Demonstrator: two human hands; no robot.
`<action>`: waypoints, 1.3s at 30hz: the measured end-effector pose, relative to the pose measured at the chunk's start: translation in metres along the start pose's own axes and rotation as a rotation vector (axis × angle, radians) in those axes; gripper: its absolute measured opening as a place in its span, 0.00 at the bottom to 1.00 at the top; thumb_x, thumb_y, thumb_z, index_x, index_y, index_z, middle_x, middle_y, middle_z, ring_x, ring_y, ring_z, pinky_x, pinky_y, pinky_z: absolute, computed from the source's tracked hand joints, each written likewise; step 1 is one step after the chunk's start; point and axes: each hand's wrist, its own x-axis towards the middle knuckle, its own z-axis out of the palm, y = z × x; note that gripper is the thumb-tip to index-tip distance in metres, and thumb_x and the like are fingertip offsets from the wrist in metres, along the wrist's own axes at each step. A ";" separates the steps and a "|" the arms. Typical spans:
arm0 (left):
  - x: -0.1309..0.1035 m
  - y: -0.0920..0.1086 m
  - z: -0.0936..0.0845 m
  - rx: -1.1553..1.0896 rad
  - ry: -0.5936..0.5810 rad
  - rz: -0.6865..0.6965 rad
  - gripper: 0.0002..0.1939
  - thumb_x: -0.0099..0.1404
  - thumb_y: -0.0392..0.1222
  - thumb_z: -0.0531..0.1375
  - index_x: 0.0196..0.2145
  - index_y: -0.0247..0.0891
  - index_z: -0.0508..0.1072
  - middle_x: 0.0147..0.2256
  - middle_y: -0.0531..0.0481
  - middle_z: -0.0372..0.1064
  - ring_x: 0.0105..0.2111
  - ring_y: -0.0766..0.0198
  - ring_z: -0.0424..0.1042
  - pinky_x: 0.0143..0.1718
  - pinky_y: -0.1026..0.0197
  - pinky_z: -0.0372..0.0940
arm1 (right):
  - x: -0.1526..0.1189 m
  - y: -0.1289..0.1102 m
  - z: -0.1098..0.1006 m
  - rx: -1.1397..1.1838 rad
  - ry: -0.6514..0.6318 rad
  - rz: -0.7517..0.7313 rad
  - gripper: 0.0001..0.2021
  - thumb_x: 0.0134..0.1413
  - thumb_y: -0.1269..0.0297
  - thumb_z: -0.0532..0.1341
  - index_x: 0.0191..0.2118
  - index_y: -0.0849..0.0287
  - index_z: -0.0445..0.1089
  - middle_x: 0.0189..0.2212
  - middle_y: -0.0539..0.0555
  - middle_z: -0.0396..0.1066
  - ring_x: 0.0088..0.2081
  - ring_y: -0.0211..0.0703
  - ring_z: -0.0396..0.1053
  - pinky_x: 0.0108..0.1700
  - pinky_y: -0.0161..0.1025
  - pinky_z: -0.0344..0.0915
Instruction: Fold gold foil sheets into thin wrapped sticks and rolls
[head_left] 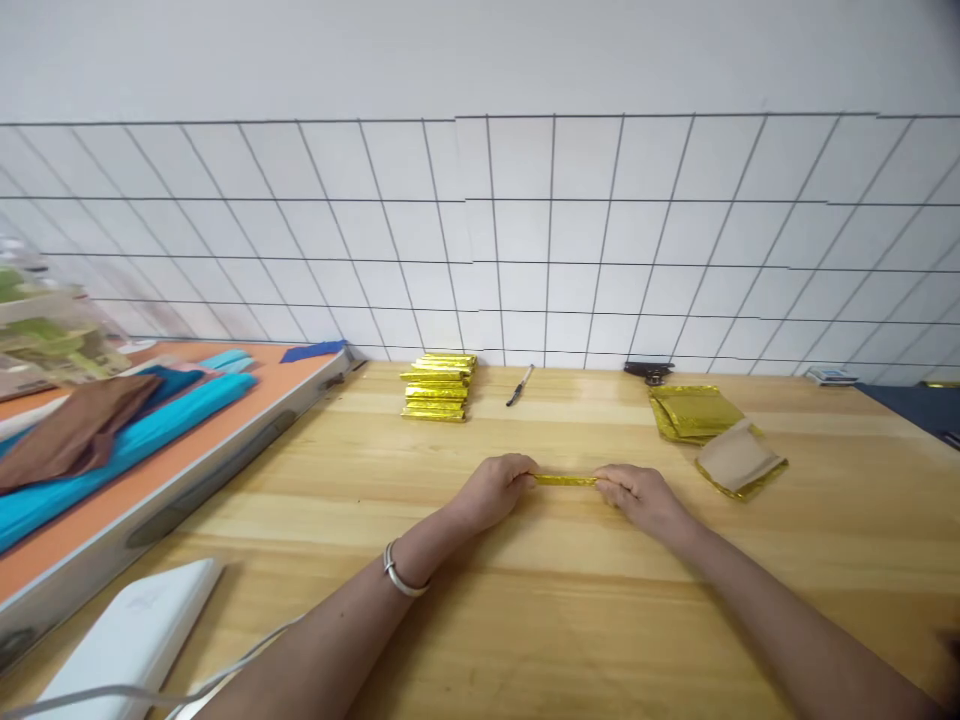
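Bare forearms [330, 640] stretch over the wooden tabletop [555, 640] to a narrow gold foil strip [564, 480], whose opposite ends the left hand [491, 492] and right hand [643, 496] pinch between their fingers [616, 476]. Behind the strip and left of it sit piled gold foil pieces [436, 391]; behind it, a pen [519, 386]; to its right, gold foil pouches [694, 412].

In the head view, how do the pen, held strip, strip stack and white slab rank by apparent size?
1. White slab, cut off by the frame and closest
2. Strip stack
3. Held strip, ends hidden
4. Pen
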 end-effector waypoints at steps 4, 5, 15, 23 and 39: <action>0.001 0.005 0.000 0.046 0.031 0.003 0.08 0.61 0.33 0.50 0.32 0.38 0.69 0.30 0.50 0.68 0.32 0.63 0.66 0.34 0.65 0.58 | 0.000 0.009 0.003 -0.040 0.090 0.047 0.14 0.57 0.55 0.52 0.39 0.52 0.72 0.37 0.52 0.74 0.36 0.46 0.70 0.38 0.40 0.64; 0.001 0.006 0.001 0.059 0.035 0.002 0.08 0.61 0.33 0.50 0.32 0.38 0.68 0.30 0.50 0.68 0.32 0.63 0.66 0.34 0.65 0.58 | 0.000 0.012 0.004 -0.042 0.095 0.053 0.14 0.57 0.54 0.53 0.40 0.52 0.72 0.38 0.52 0.74 0.38 0.47 0.71 0.39 0.40 0.65; -0.003 0.000 0.010 0.164 0.144 0.046 0.09 0.66 0.38 0.49 0.39 0.38 0.68 0.35 0.47 0.67 0.36 0.62 0.66 0.38 0.63 0.60 | -0.001 0.018 0.004 -0.245 0.147 -0.034 0.14 0.59 0.58 0.52 0.43 0.53 0.72 0.35 0.54 0.73 0.38 0.46 0.69 0.40 0.42 0.65; -0.005 0.004 0.019 0.102 0.134 0.116 0.10 0.65 0.34 0.50 0.40 0.37 0.70 0.34 0.48 0.67 0.36 0.64 0.66 0.38 0.63 0.61 | 0.001 -0.013 0.015 -0.417 0.099 -0.247 0.11 0.57 0.63 0.56 0.44 0.58 0.71 0.34 0.56 0.70 0.39 0.46 0.63 0.40 0.42 0.60; -0.005 0.017 0.013 0.022 0.066 0.073 0.05 0.62 0.35 0.54 0.30 0.35 0.69 0.27 0.52 0.65 0.31 0.66 0.64 0.33 0.66 0.57 | -0.002 -0.010 0.014 -0.342 0.009 -0.200 0.12 0.61 0.62 0.50 0.39 0.57 0.71 0.30 0.53 0.73 0.34 0.42 0.67 0.38 0.39 0.57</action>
